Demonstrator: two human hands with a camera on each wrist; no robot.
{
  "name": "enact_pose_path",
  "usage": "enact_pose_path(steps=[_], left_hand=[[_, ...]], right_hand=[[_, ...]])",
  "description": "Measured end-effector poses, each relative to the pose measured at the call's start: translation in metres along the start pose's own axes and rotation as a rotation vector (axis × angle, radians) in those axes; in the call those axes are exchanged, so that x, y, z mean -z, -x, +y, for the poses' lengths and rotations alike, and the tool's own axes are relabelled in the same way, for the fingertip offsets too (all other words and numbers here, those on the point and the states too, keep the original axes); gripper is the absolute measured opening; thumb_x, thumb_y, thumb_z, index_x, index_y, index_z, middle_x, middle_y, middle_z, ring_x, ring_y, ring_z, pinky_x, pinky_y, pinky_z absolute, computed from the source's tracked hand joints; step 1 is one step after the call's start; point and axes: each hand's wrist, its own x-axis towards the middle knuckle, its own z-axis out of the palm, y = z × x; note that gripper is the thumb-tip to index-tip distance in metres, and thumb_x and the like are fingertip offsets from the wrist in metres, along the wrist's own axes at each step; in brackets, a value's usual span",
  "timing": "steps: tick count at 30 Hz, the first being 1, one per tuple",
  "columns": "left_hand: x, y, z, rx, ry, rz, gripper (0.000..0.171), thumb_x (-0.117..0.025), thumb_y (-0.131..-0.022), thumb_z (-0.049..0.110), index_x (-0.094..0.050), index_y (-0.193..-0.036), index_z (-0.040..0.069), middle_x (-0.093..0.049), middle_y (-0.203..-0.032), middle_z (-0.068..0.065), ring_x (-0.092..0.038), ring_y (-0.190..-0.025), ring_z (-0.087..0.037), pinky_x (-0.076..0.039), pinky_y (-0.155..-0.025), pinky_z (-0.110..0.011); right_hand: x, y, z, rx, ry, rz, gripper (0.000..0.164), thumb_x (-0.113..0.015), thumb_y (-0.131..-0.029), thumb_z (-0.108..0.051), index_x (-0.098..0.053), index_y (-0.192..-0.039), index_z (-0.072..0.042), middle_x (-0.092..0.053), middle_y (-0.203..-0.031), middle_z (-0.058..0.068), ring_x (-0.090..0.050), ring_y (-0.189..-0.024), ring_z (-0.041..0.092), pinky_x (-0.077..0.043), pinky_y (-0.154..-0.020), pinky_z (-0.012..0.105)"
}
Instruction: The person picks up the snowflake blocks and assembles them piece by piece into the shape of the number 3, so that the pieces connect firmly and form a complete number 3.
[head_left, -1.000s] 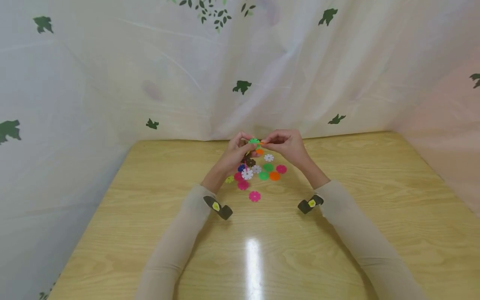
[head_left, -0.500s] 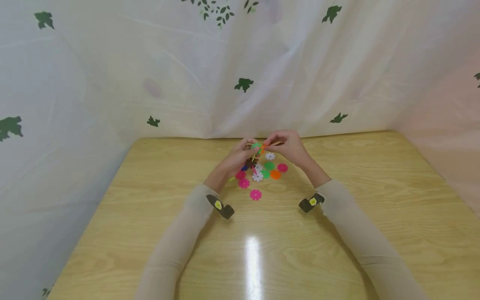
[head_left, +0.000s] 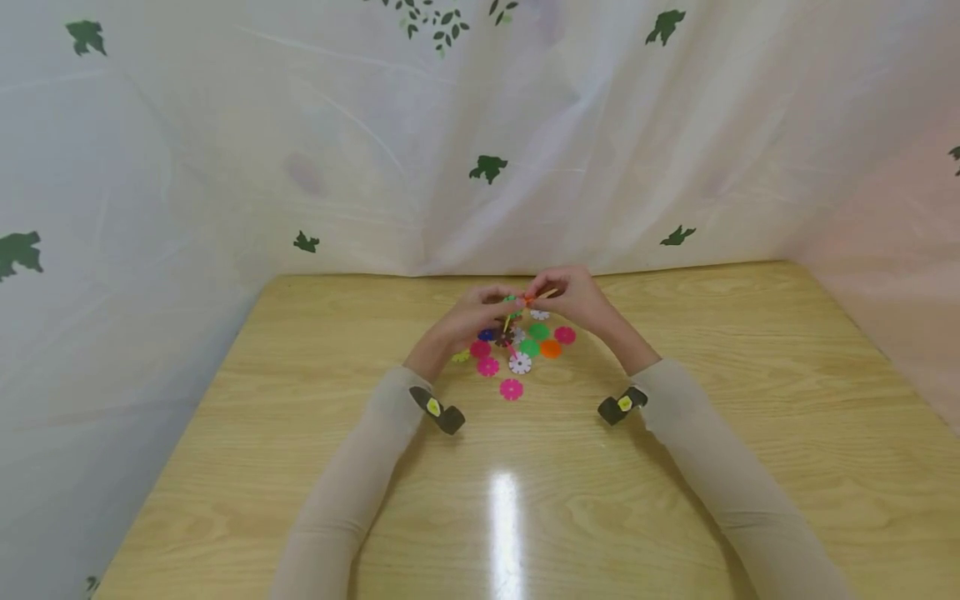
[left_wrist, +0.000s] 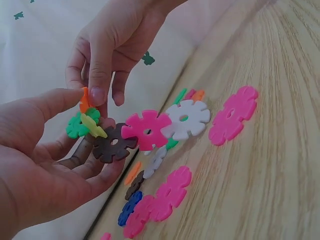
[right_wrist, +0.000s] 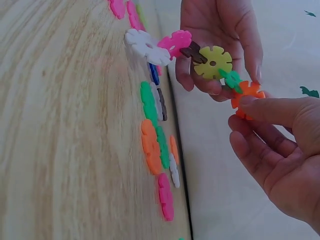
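Note:
A chain of interlocking notched plastic discs hangs between my hands above the table. It runs from a white disc through a pink disc, a brown disc, a yellow disc and a green disc to an orange disc. My left hand holds the green and orange end, thumb tip at the orange disc's edge and fingers behind the chain. From the other side, my right hand pinches the orange disc between thumb and fingers.
Loose discs lie on the wooden table below the hands: a pink one nearest me, an orange one, a blue one and several others. A pale printed curtain hangs along the table's back edge.
Both hands have come down slightly, the left most. The chain's white end has swung right and toward me, and the orange disc now sits turned against the green one.

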Motion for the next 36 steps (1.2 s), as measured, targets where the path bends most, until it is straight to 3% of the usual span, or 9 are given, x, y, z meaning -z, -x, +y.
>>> enact_pose_path(steps=[5,10,13,16,19,24,30,36], left_hand=[[0.002,-0.002,-0.002,-0.015,-0.01,0.041,0.027,-0.066,-0.099,0.013,-0.064,-0.121,-0.003,-0.067,-0.108,-0.005,-0.064,-0.099,-0.018,-0.055,-0.097,-0.035],[0.004,-0.001,-0.003,-0.024,-0.012,0.051,0.03,-0.067,-0.098,0.011,-0.064,-0.124,-0.005,-0.068,-0.108,-0.005,-0.065,-0.094,-0.014,-0.057,-0.09,-0.029],[0.005,0.0,-0.002,-0.027,-0.009,0.052,0.03,-0.067,-0.098,0.009,-0.064,-0.125,-0.004,-0.068,-0.105,-0.002,-0.065,-0.094,-0.015,-0.057,-0.086,-0.027],[0.005,0.002,-0.001,-0.031,-0.006,0.051,0.026,-0.067,-0.098,0.007,-0.064,-0.122,-0.003,-0.068,-0.1,-0.001,-0.064,-0.094,-0.016,-0.056,-0.082,-0.026],[0.005,0.002,-0.001,-0.036,-0.013,0.041,0.026,-0.066,-0.099,0.007,-0.063,-0.123,-0.002,-0.069,-0.1,-0.001,-0.065,-0.095,-0.017,-0.056,-0.084,-0.027],[0.006,0.002,-0.002,-0.039,-0.042,0.035,0.027,-0.063,-0.1,0.007,-0.062,-0.126,-0.003,-0.068,-0.103,-0.003,-0.065,-0.097,-0.017,-0.056,-0.092,-0.032],[0.008,0.003,-0.002,-0.029,-0.055,0.03,0.029,-0.06,-0.101,0.006,-0.061,-0.129,-0.004,-0.064,-0.104,-0.002,-0.061,-0.099,-0.018,-0.054,-0.101,-0.041],[0.012,0.003,-0.001,-0.04,-0.089,0.044,0.027,-0.064,-0.1,0.009,-0.065,-0.125,-0.002,-0.065,-0.102,-0.002,-0.061,-0.096,-0.02,-0.056,-0.096,-0.04]], right_hand=[[0.005,0.0,-0.001,0.011,0.028,-0.039,0.014,-0.075,-0.089,0.002,-0.073,-0.102,0.006,-0.072,-0.104,0.024,-0.07,-0.095,0.032,-0.059,-0.077,0.021],[0.023,0.0,0.003,-0.029,0.06,-0.146,0.026,-0.074,-0.089,0.004,-0.066,-0.113,0.011,-0.069,-0.112,0.03,-0.07,-0.1,0.039,-0.061,-0.083,0.025],[0.033,0.003,0.009,-0.054,0.09,-0.218,0.026,-0.072,-0.089,0.004,-0.065,-0.113,0.013,-0.068,-0.111,0.031,-0.071,-0.099,0.036,-0.06,-0.083,0.026],[0.041,0.009,0.015,-0.051,0.121,-0.278,0.023,-0.071,-0.089,0.004,-0.066,-0.11,0.012,-0.07,-0.103,0.026,-0.07,-0.09,0.025,-0.059,-0.078,0.024],[0.046,0.015,0.02,-0.067,0.165,-0.335,0.024,-0.072,-0.088,0.003,-0.068,-0.111,0.009,-0.072,-0.098,0.02,-0.067,-0.086,0.018,-0.057,-0.075,0.023],[0.046,0.019,0.027,-0.15,0.259,-0.418,0.032,-0.078,-0.087,-0.004,-0.07,-0.117,0.002,-0.072,-0.103,0.017,-0.065,-0.092,0.024,-0.055,-0.081,0.03],[0.042,0.019,0.037,-0.158,0.326,-0.426,0.027,-0.08,-0.086,-0.006,-0.073,-0.112,-0.001,-0.069,-0.101,0.015,-0.06,-0.094,0.025,-0.052,-0.081,0.031],[0.041,0.017,0.037,-0.167,0.322,-0.403,0.023,-0.082,-0.083,-0.003,-0.071,-0.103,-0.002,-0.068,-0.096,0.012,-0.058,-0.086,0.022,-0.052,-0.078,0.03]])
